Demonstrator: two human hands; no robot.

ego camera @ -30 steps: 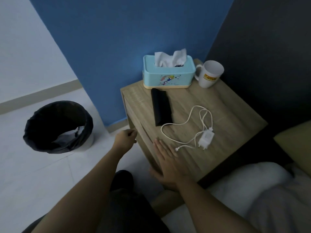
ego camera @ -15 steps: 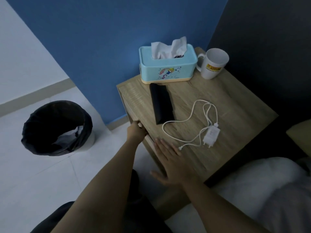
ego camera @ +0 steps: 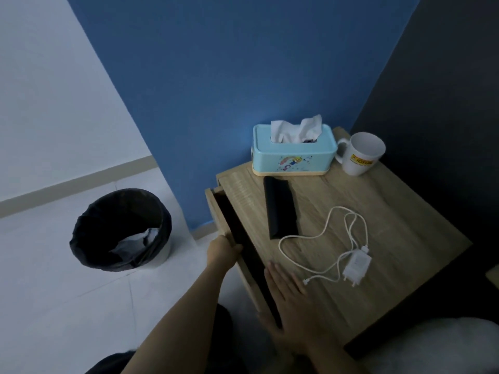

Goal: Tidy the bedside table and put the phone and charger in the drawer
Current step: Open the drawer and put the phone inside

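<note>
The drawer (ego camera: 237, 238) shows only a dark slit; its inside is unreadable. The left hand (ego camera: 222, 251) is curled on the drawer front's top edge. The right hand (ego camera: 287, 295) lies flat, fingers spread, on the bedside table (ego camera: 391, 225). Beyond its fingertips lie the white charger (ego camera: 356, 265) and black phone (ego camera: 280, 207).
</note>
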